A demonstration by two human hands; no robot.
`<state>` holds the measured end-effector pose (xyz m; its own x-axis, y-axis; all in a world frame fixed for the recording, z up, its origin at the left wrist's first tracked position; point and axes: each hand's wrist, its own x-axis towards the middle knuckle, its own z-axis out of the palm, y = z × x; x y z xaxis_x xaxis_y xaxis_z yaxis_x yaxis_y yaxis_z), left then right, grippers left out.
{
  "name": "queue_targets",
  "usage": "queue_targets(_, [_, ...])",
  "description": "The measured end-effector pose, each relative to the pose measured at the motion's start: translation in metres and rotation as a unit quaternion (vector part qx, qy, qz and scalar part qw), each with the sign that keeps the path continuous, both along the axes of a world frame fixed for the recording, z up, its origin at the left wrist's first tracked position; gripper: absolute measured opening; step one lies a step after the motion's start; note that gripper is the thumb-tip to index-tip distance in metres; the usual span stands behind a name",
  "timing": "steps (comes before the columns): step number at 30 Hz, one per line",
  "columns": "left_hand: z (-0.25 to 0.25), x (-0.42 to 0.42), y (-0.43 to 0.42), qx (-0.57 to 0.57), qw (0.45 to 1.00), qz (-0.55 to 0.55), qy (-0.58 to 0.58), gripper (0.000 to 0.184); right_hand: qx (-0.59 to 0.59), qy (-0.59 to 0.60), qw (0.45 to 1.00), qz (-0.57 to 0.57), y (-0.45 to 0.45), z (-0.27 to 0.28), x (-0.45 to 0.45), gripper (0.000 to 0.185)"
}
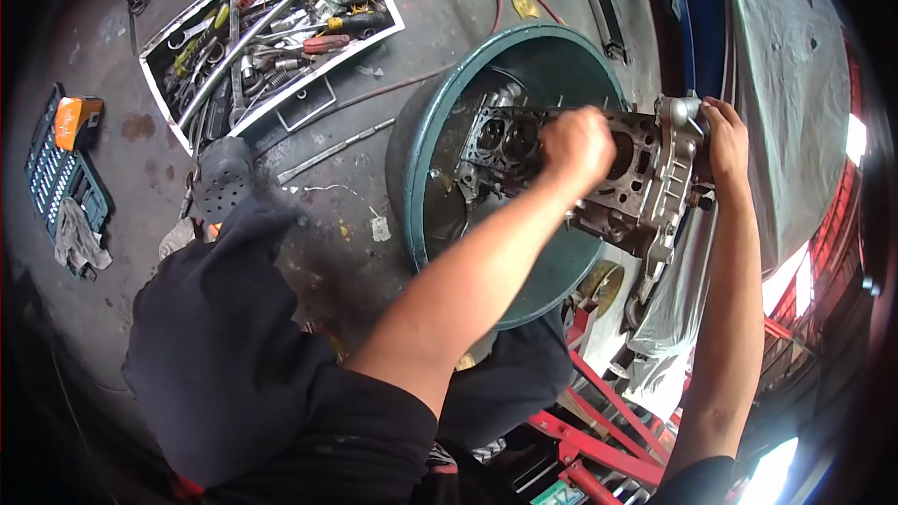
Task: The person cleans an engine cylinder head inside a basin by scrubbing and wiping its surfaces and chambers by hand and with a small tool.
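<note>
An engine block with open cylinder bores lies tilted across a large green tub, one end inside it and the other past its rim. My left hand is closed in a fist over the block's flat top face, between the bores. What it holds, if anything, is hidden, and whether it touches the face I cannot tell. At the block's outer end, my right hand has its fingers wrapped round the edge beside a cast metal housing. Dark liquid and wet metal show inside the tub.
A white-edged drawer full of wrenches, pliers and screwdrivers sits on the floor. A long bar lies beside it. Farther left are a socket set case, an orange box and a rag. Red metal framing stands near my leg.
</note>
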<state>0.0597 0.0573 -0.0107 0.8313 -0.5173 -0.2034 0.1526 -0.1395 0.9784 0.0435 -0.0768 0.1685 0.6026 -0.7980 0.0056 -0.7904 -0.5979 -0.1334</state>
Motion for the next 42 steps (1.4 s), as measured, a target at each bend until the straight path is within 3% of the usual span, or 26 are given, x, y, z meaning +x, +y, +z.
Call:
queue_targets(2, [-0.006,0.017,-0.001,0.033,0.996,-0.038,0.072,0.026,0.004,0.003,1.000,0.002,-0.008,0.000,-0.003,0.037])
queue_targets(4, [0.005,0.000,-0.008,-0.023,1.000,-0.014,-0.011,0.023,0.001,0.007,1.000,0.014,-0.011,-0.003,0.001,0.036])
queue_targets(5, [0.033,-0.001,0.012,-0.095,0.995,0.005,0.017,0.022,0.007,0.000,1.000,0.007,-0.011,-0.003,0.003,0.036])
queue_targets(6, [0.047,-0.003,0.025,-0.093,0.995,-0.023,0.007,0.019,0.013,-0.003,1.000,-0.004,-0.011,-0.003,0.001,0.036])
queue_targets(8, [0.018,-0.009,0.002,0.035,0.999,-0.025,0.019,0.020,0.019,-0.013,0.999,-0.037,0.010,0.001,0.005,0.035])
queue_targets(10, [-0.012,0.024,0.007,0.118,0.974,-0.099,0.169,0.023,0.003,-0.015,1.000,-0.009,-0.008,-0.001,-0.002,0.034])
queue_targets(11, [-0.039,0.024,0.000,0.097,0.978,-0.042,0.182,0.022,-0.009,-0.012,1.000,-0.009,-0.004,0.000,0.001,0.034])
queue_targets(14, [-0.027,0.021,0.024,0.072,0.989,-0.010,0.127,0.020,-0.019,-0.012,0.999,-0.024,-0.003,0.001,-0.001,0.034])
queue_targets(16, [-0.011,-0.004,0.004,-0.024,0.999,0.005,0.037,0.017,-0.011,-0.003,1.000,-0.013,-0.003,0.000,0.001,0.035])
queue_targets(18, [0.039,-0.006,0.014,-0.135,0.990,0.045,-0.005,0.014,-0.011,-0.001,0.999,-0.036,-0.002,-0.001,0.003,0.035])
queue_targets(22, [0.017,0.003,0.014,0.017,0.999,0.006,0.050,0.017,-0.049,0.014,0.999,0.001,-0.008,-0.002,-0.002,0.035])
queue_targets(23, [0.018,0.010,0.012,0.040,0.996,-0.050,0.069,0.018,-0.055,0.016,0.998,0.002,-0.013,-0.003,-0.002,0.035])
queue_targets(24, [0.026,0.008,0.000,0.042,0.992,-0.017,0.116,0.015,-0.051,0.016,0.999,0.006,-0.013,-0.003,-0.002,0.035])
queue_targets(26, [0.050,-0.005,0.006,-0.096,0.994,-0.002,0.056,0.013,-0.028,0.007,0.999,-0.016,-0.012,-0.004,-0.001,0.035])
queue_targets(27, [0.054,-0.008,0.012,-0.084,0.995,0.033,0.045,0.012,-0.029,0.004,1.000,0.007,-0.010,-0.003,-0.001,0.034])
queue_targets(31, [0.019,0.035,0.017,0.079,0.966,-0.095,0.227,0.021,-0.070,0.022,0.997,-0.004,-0.008,-0.003,0.001,0.034])
queue_targets(32, [0.036,0.027,0.014,0.083,0.972,-0.067,0.208,0.020,-0.065,0.020,0.998,0.001,-0.012,-0.004,0.002,0.034])
queue_targets(34, [0.057,0.001,0.013,-0.017,0.997,-0.042,0.070,0.017,-0.018,0.006,0.999,-0.036,-0.008,-0.002,0.001,0.034])
queue_targets(35, [0.050,-0.010,0.010,-0.042,0.997,-0.011,0.060,0.014,-0.040,0.007,0.999,-0.029,-0.013,-0.003,-0.002,0.033])
queue_targets(38, [0.016,0.013,0.012,0.102,0.977,-0.047,0.181,0.012,-0.062,0.011,0.998,-0.007,-0.008,-0.001,-0.003,0.032])
queue_targets(42, [-0.012,0.042,0.045,0.054,0.987,0.113,0.099,0.014,-0.068,0.000,0.997,-0.027,-0.006,-0.003,-0.001,0.033])
